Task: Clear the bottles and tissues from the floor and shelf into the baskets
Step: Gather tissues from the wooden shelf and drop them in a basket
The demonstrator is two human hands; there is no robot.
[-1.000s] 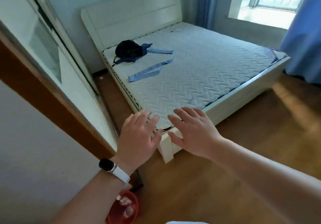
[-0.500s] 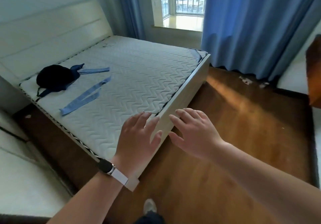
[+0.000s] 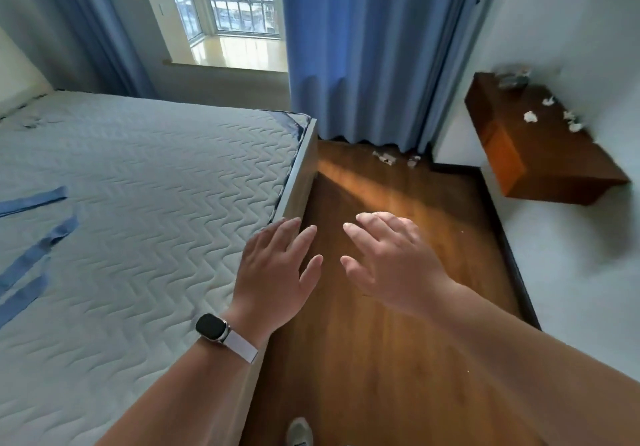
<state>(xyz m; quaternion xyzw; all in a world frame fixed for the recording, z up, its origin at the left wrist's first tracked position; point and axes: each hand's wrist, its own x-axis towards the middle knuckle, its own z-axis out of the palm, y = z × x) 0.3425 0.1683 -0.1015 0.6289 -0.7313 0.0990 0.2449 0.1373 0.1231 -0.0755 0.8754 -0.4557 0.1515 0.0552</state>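
Both my hands empty, fingers spread: left hand (image 3: 277,272), right hand (image 3: 391,265). Bottles (image 3: 384,158) on far floor by curtain (image 3: 356,47); tissues (image 3: 530,116) on far-right shelf (image 3: 540,154). No baskets in view. Risk: small crumpled bits, easy to miss w/ blur.

bed (image 3: 138,203) to my left | floor (image 3: 381,359) strip between bed and wall, ahead of me | shelf (image 3: 540,154) on the wall to my right, tissues (image 3: 530,117) on top | litter (image 3: 384,158) on floor far ahead, at the curtain (image 3: 363,47) foot | my hands (image 3: 277,272) out in front, left one over the bed edge
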